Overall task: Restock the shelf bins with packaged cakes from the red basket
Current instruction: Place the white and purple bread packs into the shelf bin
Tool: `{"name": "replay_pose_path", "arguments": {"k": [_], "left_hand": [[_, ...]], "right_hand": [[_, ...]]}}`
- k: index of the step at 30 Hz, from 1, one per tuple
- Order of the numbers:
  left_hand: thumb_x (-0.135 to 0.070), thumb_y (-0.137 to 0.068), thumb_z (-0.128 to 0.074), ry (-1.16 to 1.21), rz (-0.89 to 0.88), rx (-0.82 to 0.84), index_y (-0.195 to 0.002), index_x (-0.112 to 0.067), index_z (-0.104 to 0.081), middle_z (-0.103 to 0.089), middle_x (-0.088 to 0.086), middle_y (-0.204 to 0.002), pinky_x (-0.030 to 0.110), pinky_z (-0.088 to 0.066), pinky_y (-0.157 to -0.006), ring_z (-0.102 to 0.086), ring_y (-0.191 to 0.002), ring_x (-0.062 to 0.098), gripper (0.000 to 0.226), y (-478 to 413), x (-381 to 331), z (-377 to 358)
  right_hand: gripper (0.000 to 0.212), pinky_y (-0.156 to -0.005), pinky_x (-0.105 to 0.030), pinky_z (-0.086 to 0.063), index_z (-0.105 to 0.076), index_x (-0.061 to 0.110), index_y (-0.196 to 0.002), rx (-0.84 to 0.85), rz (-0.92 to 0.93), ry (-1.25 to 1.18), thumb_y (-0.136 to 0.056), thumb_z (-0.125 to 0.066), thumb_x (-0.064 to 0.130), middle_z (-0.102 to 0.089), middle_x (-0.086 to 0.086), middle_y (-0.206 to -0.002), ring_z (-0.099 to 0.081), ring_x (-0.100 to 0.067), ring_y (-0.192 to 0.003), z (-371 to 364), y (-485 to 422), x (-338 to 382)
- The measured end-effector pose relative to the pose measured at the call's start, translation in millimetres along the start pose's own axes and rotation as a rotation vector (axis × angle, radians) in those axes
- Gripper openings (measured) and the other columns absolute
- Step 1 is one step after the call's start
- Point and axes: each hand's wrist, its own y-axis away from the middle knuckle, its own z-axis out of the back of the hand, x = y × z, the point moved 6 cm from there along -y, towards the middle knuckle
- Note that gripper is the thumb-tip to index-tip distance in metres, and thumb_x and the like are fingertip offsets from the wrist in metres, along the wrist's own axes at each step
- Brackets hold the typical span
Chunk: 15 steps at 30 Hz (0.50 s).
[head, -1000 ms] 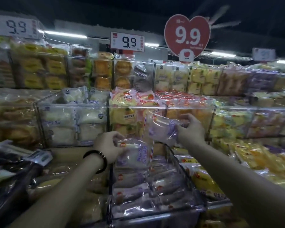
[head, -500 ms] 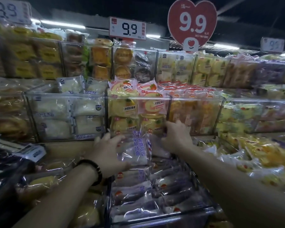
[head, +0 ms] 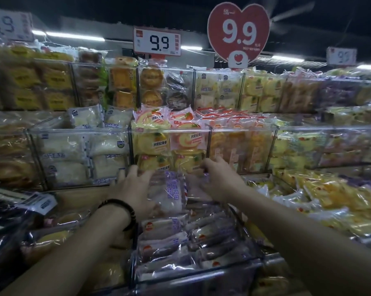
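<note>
A clear shelf bin [head: 201,274] in front of me holds rows of packaged cakes [head: 180,238] in clear wrap with purple print. At the bin's back stands an upright packaged cake [head: 171,195]. My left hand [head: 135,189], with a black bracelet at the wrist, presses straight, spread fingers against its left side. My right hand [head: 220,180] grips a second packaged cake [head: 194,185] just to the right, low at the back of the bin, and partly hides it. The red basket is out of view.
Behind the bin stand clear bins of white bread [head: 77,154] and yellow-orange rolls [head: 169,146]. Higher bins and a 9.9 price sign [head: 156,42] rise further back, beside a red heart sign [head: 238,33]. Loose yellow packs [head: 330,199] lie at right, dark packs [head: 9,210] at left.
My right hand brought its packaged cake down from above the bin to the bin's back. My left hand went from holding the upright cake to pressing it with spread fingers.
</note>
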Motion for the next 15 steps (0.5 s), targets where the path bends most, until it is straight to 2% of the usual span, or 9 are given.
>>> {"name": "replay_pose_path", "arguments": {"k": [2,4,6,8,10,12,15], "left_hand": [[-0.06,-0.086,-0.067,0.049,-0.013,-0.051,-0.14,-0.04,-0.046,-0.044,0.001,-0.143,0.048,-0.042,-0.108,-0.039,-0.133,0.031,0.061,7.4,-14.7,19.0],[-0.056,-0.087,-0.067,0.176,-0.092,-0.108,-0.12,-0.039,-0.057,-0.055,-0.004,-0.127,0.044,-0.048,-0.102,-0.049,-0.122,0.025,0.038,16.2,-41.4,34.9],[-0.05,-0.089,-0.07,0.366,-0.216,-0.064,-0.104,-0.037,-0.063,-0.064,-0.01,-0.11,0.037,-0.056,-0.089,-0.06,-0.103,0.013,0.021,32.1,-80.0,40.4],[-0.044,-0.092,-0.071,0.517,-0.322,0.042,-0.098,-0.034,-0.067,-0.068,-0.014,-0.096,0.031,-0.059,-0.08,-0.064,-0.089,0.005,0.013,56.0,-122.8,39.0],[-0.042,-0.092,-0.072,0.616,-0.424,0.123,-0.095,-0.033,-0.069,-0.07,-0.014,-0.092,0.029,-0.059,-0.077,-0.066,-0.085,0.004,0.01,81.8,-164.3,36.9],[-0.039,-0.092,-0.071,0.695,-0.495,0.204,-0.092,-0.032,-0.069,-0.07,-0.016,-0.094,0.022,-0.056,-0.067,-0.066,-0.078,0.001,0.007,104.9,-201.1,32.3],[-0.038,-0.09,-0.072,0.795,-0.545,0.319,-0.088,-0.025,-0.073,-0.076,-0.009,-0.084,0.036,-0.061,-0.062,-0.072,-0.071,0.01,0.013,137.0,-251.9,18.8]], "right_hand": [[0.022,-0.082,-0.035,-0.055,-0.065,0.025,-0.111,-0.068,0.015,-0.07,-0.093,-0.072,0.035,-0.06,0.004,-0.112,-0.061,-0.02,-0.1,23.4,14.7,-7.7],[0.006,-0.071,-0.029,-0.053,-0.069,0.024,-0.096,-0.101,0.0,-0.135,-0.094,-0.072,0.029,-0.067,0.007,-0.097,-0.065,-0.016,-0.091,43.9,36.8,-17.2],[0.007,-0.062,-0.022,-0.049,-0.073,0.027,-0.091,-0.119,-0.016,-0.198,-0.094,-0.074,0.032,-0.069,0.009,-0.089,-0.066,-0.012,-0.083,61.9,66.6,-26.2],[0.009,-0.056,-0.021,-0.044,-0.075,0.027,-0.087,-0.132,-0.026,-0.224,-0.093,-0.075,0.034,-0.069,0.009,-0.081,-0.065,-0.009,-0.076,76.9,98.5,-33.8],[0.01,-0.056,-0.028,-0.05,-0.077,0.027,-0.084,-0.146,-0.048,-0.243,-0.091,-0.076,0.033,-0.07,0.007,-0.072,-0.066,-0.009,-0.069,90.2,131.3,-44.7],[0.008,-0.06,-0.037,-0.059,-0.077,0.028,-0.081,-0.14,-0.08,-0.283,-0.089,-0.075,0.028,-0.073,0.004,-0.068,-0.07,-0.011,-0.066,100.5,164.2,-61.4],[0.02,-0.056,-0.034,-0.054,-0.079,0.028,-0.081,-0.126,-0.153,-0.283,-0.085,-0.068,0.012,-0.073,0.001,-0.067,-0.069,-0.013,-0.063,108.8,213.1,-95.5]]}}
